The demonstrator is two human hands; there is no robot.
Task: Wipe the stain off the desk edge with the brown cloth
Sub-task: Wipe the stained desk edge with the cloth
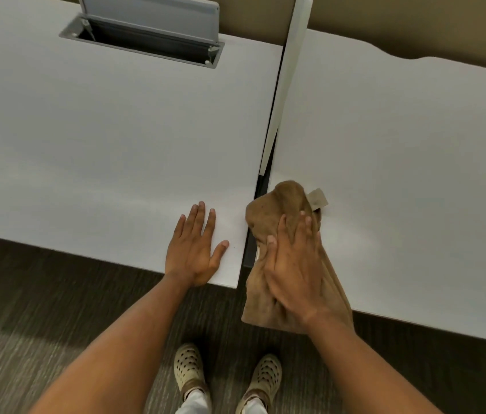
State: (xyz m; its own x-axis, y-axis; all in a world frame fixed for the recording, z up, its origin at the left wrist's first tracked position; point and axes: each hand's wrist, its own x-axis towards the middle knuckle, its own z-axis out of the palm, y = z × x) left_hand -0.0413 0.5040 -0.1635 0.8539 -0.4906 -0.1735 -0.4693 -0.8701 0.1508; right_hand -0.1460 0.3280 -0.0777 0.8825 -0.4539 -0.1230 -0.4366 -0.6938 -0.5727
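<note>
Forearms: two bare forearms lie nearest the camera, above beige perforated clogs (189,369) on the dark carpet.
Right-hand desk: the wide white laminate desk (400,174) to the right of the gap carries the work; its left corner is covered by the cloth.
Left-hand desk: the matching white desk (101,144) left of the gap is used only as a brace.
Gap: the dark narrow gap (261,189) between the desks serves as landmark; a white upright divider panel (288,85) stands along it further back.
Brown cloth: the crumpled brown cloth (283,204) is draped over the corner just right of the gap and hangs past the front edge.
Right hand: the right hand (292,264) is pressed flat and spread on the cloth, pinning rather than gripping it.
Left hand: the left hand (194,249) is laid open on the left-hand desk, holding nothing.
Stain: hidden under the cloth; removal cannot be judged.
Advice: firm short strokes along the edge are judged best, with the cloth wrapped over the lip.
Room: open desk lies right of the gap; the gap could snag the cloth.
</note>
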